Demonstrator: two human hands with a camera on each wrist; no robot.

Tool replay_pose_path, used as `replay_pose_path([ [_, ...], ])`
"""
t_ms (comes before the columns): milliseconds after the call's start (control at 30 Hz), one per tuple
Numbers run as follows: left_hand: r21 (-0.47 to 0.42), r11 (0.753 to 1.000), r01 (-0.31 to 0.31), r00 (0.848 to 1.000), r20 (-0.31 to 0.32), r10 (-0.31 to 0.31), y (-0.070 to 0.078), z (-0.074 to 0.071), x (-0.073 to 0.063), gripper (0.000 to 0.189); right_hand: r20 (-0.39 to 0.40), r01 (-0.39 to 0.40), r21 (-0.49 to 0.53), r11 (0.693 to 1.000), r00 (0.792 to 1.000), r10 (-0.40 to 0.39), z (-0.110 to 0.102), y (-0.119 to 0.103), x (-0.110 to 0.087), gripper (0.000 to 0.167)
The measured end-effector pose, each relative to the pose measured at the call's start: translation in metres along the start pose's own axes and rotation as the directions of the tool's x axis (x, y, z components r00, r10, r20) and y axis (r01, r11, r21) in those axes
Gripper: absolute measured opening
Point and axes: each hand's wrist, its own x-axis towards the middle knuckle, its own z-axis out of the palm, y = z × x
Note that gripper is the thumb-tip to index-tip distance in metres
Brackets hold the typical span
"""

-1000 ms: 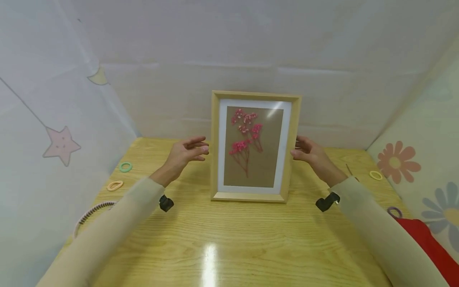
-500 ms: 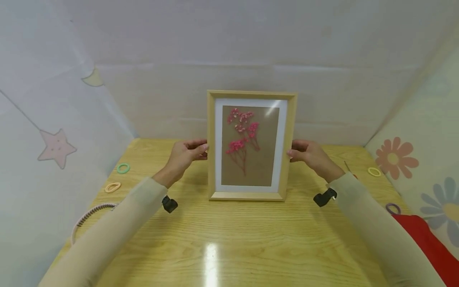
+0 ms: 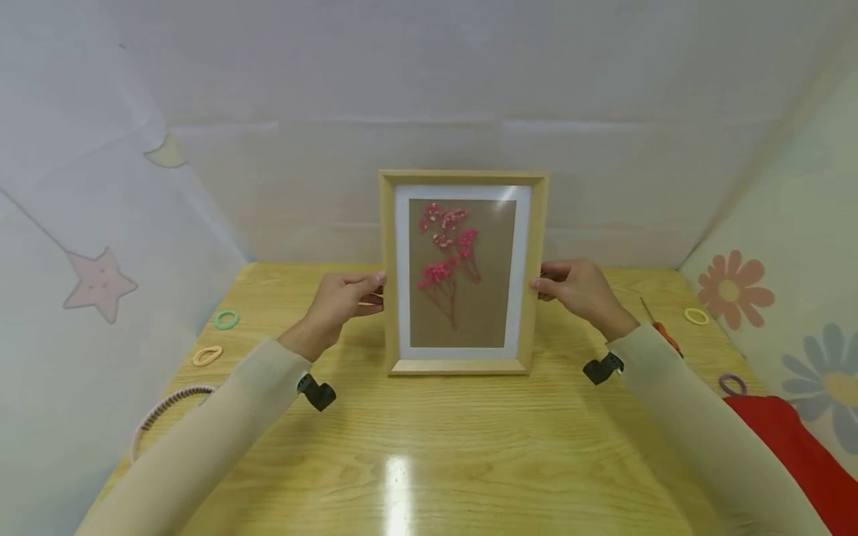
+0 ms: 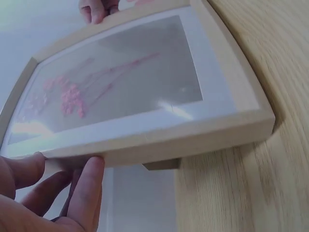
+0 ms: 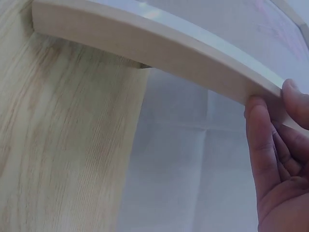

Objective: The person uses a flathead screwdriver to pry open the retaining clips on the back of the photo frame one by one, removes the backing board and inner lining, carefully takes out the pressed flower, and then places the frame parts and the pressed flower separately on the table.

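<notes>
A picture frame (image 3: 464, 367) of pale wood stands upright on the table in the head view, with pink dried flowers (image 3: 439, 272) on brown backing inside a white mat. My left hand (image 3: 342, 305) holds its left side, thumb at the front edge and fingertips against the side. On the opposite side my right hand (image 3: 583, 292) grips the frame at about the same height. The right wrist view shows thumb and fingers (image 5: 260, 140) of that hand on the wooden edge. Part of a support behind the frame (image 4: 164, 164) peeks out below it in the left wrist view.
On the left of the wood-grain table (image 3: 429, 439) lie a green hair tie (image 3: 226, 313), an orange hair tie (image 3: 199, 363) and a headband (image 3: 142, 424). On the right are a screwdriver (image 3: 666, 335), a yellow ring (image 3: 704, 321), a purple ring (image 3: 724, 381) and red cloth (image 3: 791, 432).
Both hands have closed in from beside the picture frame and taken hold of its sides. The frame has turned slightly, so its top edge now looks level. The head view has shifted a little.
</notes>
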Motion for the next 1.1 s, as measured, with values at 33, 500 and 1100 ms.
replay_pose_path([
  [33,-0.008,1.0,0.002,1.0,-0.005,-0.002,0.0,0.001,0.0,0.047,-0.008,0.004,-0.017,1.0,1.0,-0.005,0.0,0.0,-0.001,0.043],
  [500,-0.106,0.994,-0.031,0.998,-0.049,0.026,0.01,0.012,-0.019,0.043,-0.18,0.058,-0.077,0.995,0.981,-0.072,-0.002,-0.015,-0.023,0.037],
  [1100,-0.336,0.941,-0.034,0.996,-0.088,0.005,0.003,0.021,-0.055,0.028,-0.404,0.246,-0.007,0.969,0.886,-0.228,0.035,-0.004,-0.058,0.025],
])
